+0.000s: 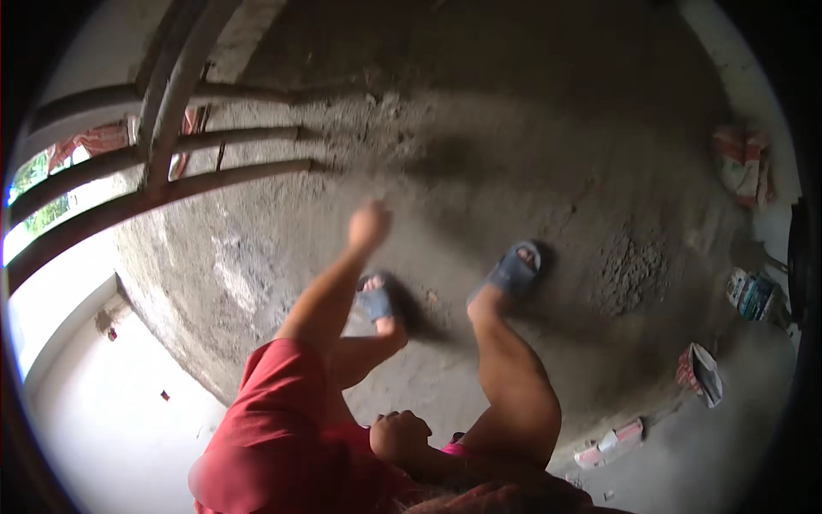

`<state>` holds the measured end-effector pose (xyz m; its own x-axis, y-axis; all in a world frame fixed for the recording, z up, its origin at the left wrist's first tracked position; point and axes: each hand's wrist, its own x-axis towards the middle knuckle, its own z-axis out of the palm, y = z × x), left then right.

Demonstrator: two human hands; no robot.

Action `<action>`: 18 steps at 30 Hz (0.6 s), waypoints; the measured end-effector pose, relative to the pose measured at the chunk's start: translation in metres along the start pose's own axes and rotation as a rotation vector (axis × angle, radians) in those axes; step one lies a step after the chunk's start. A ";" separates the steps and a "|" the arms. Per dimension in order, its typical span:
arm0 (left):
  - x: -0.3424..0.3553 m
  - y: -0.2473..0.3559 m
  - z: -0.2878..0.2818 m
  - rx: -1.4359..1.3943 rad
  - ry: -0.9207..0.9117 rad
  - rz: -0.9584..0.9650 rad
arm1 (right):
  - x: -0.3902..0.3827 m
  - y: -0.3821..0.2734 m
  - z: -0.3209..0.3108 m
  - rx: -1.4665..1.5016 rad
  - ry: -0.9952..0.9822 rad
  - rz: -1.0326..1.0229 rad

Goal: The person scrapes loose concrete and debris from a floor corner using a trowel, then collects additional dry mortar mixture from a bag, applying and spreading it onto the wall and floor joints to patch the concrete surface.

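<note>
One bare left hand point(370, 227) is over rough grey floor point(531, 171), fingers too blurred to tell; toward six o'clock, the bare right hand point(401, 435) curls its fingers together.

Left hand point(370, 224) blurred, fingers run together; can't tell if it grips anything. Right hand point(401, 435) curled, palm hidden, contents unclear. Bars point(231, 177) left of left hand cut off at rim. Black thing point(797, 257), far right of both hands, also cut off. Grey lumps point(632, 272) right of left hand too small to tell.
</note>
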<state>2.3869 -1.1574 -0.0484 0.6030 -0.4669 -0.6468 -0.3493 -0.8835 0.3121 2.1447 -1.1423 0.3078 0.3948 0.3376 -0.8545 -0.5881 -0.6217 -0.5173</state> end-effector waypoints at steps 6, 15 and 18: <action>0.102 0.017 -0.003 0.319 0.168 -0.150 | 0.031 0.047 -0.032 0.062 0.556 0.179; 0.103 0.030 -0.056 0.319 0.084 0.227 | 0.016 0.084 -0.107 0.022 1.059 0.094; 0.155 0.026 -0.108 0.014 0.342 -0.063 | 0.011 0.072 -0.104 -0.144 1.133 0.008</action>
<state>2.5487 -1.2570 -0.0654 0.8284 -0.3988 -0.3932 -0.3117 -0.9117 0.2678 2.1802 -1.2573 0.2662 0.8443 -0.4529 -0.2864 -0.5358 -0.7212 -0.4391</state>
